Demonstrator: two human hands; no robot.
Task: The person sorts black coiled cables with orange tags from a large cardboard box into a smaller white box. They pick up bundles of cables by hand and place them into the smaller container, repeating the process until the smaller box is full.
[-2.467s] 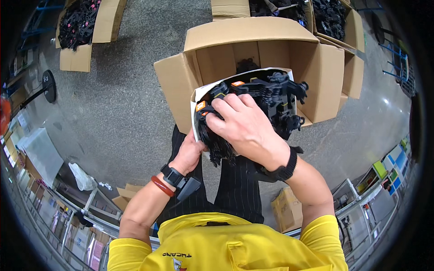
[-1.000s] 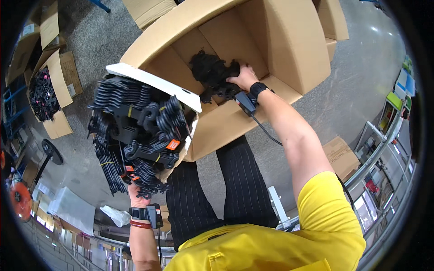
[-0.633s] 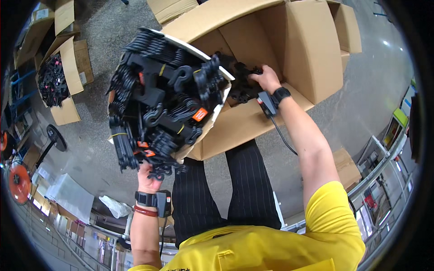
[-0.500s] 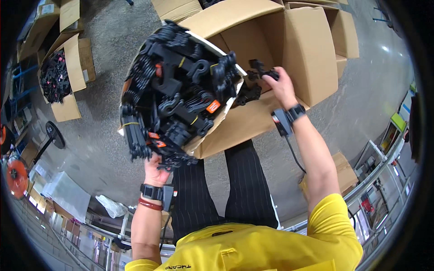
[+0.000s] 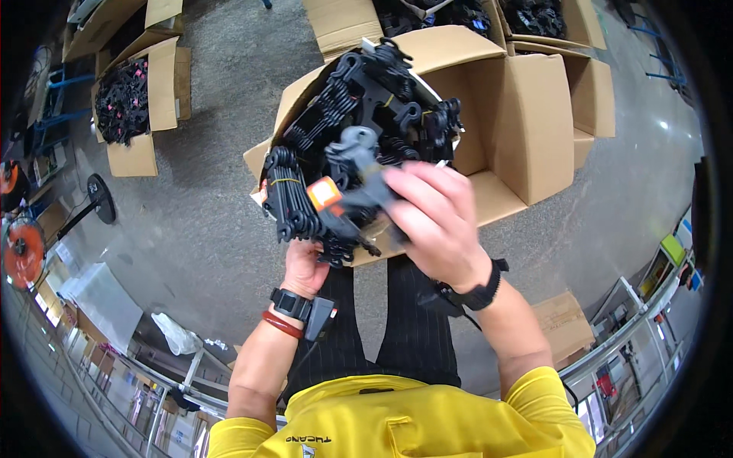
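My right hand [image 5: 439, 225] is closed on a blurred bundle of black plastic hangers [image 5: 359, 172], which shows an orange-and-white tag. It hovers over a carton [image 5: 450, 103] with a pale edge, tilted and heaped with more banded black hangers [image 5: 324, 114]. At the near left corner of that carton is my left hand [image 5: 305, 267], its fingers partly hidden beneath the hangers; it appears to grip the carton there. A banded stack of hangers [image 5: 289, 195] stands out just above this hand.
A large open cardboard box [image 5: 534, 126] stands behind and right of the carton. More boxes of black pieces lie beyond it, and another box [image 5: 160, 91] sits at far left. A round-based stand [image 5: 99, 198] is on the floor at left; metal racks [image 5: 649, 305] line the right.
My right hand has swung left from the large box with its bundle, now over the carton. The carton and my left hand appear farther right, as the view has shifted.
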